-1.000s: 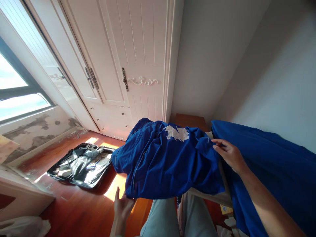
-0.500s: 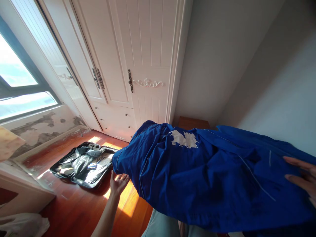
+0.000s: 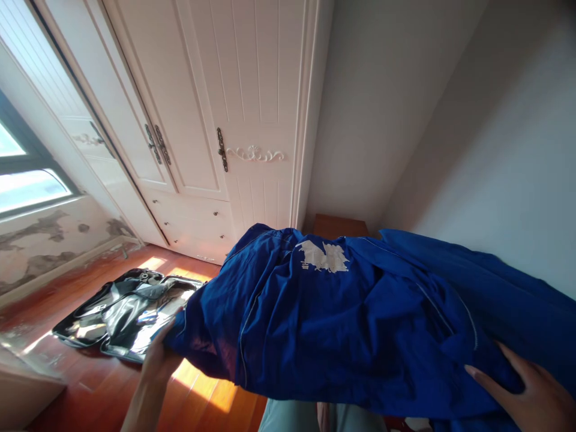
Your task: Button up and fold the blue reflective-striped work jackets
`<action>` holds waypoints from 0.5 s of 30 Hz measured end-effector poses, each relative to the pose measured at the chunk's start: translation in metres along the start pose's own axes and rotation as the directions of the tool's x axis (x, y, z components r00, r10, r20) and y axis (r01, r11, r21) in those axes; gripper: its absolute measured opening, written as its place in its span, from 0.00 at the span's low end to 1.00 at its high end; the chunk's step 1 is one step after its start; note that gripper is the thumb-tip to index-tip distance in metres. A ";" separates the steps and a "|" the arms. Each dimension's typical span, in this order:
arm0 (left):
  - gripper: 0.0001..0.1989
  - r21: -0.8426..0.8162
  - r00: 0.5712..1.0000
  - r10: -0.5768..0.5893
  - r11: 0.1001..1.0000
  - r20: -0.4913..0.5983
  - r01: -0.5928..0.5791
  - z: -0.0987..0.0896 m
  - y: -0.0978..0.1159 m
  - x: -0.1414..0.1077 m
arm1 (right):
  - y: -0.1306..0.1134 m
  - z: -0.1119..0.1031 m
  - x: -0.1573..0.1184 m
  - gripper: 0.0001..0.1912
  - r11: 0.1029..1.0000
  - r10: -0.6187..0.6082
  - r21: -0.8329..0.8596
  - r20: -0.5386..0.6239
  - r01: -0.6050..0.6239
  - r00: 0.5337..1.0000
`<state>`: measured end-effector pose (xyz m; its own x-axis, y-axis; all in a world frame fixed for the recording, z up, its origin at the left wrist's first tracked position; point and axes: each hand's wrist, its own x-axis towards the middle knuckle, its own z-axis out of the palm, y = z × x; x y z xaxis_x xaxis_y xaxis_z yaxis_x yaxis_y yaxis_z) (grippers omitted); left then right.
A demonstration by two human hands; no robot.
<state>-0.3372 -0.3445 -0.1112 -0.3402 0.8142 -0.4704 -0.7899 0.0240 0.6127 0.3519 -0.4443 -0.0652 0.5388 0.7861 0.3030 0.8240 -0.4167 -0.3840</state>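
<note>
A blue jacket point(image 3: 279, 324) with thin pale piping and a peeling whitish print is stretched out sideways in front of me, above my knees. At its left end my left hand point(image 3: 162, 354) is closed on the edge, the fingers partly hidden under the cloth. My right hand point(image 3: 535, 384) is on the right part of the jacket, thumb and forefinger curved around a fold of the fabric. The other fingers of that hand are hard to see.
An open suitcase point(image 3: 130, 312) packed with dark items lies on the wooden floor point(image 3: 90, 396) at left. A white wardrobe point(image 3: 261, 78) stands ahead, beside a small brown wooden piece point(image 3: 339, 225). Grey wall point(image 3: 508, 150) rises at right.
My left hand has gone from open palm below the jacket's left end to gripping its edge. My right hand has moved left onto the cloth and curled around a fold. The view has shifted right.
</note>
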 end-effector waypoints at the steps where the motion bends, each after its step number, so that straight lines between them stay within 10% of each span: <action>1: 0.19 0.019 0.999 0.023 1.000 0.033 -0.024 0.015 0.010 -0.008 | -0.009 -0.006 0.000 0.41 0.999 0.054 -0.008 0.052 -0.054 0.997; 6: 0.14 -0.031 0.972 0.230 0.973 0.055 -0.229 0.139 0.040 -0.045 | -0.050 -0.018 -0.003 0.37 0.991 0.064 0.100 0.210 -0.087 0.976; 10: 0.11 0.017 0.771 0.538 0.816 0.339 -0.577 0.258 -0.035 -0.074 | -0.078 0.003 -0.016 0.39 0.973 -0.085 0.227 0.224 0.033 0.971; 13: 0.11 0.278 0.472 0.146 0.646 0.869 -0.711 0.302 -0.132 -0.098 | -0.095 0.018 -0.031 0.35 0.959 -0.178 0.261 0.237 0.113 0.955; 15: 0.15 0.407 0.258 -0.354 0.456 0.899 -0.791 0.300 -0.181 -0.114 | -0.099 0.020 -0.038 0.34 0.950 -0.204 0.287 0.264 0.125 0.943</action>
<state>-0.0020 -0.2677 0.0217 0.6506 0.7230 0.2323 0.1167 -0.3974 0.9102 0.2465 -0.4239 -0.0564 0.2936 0.9465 0.1336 0.7995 -0.1665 -0.5771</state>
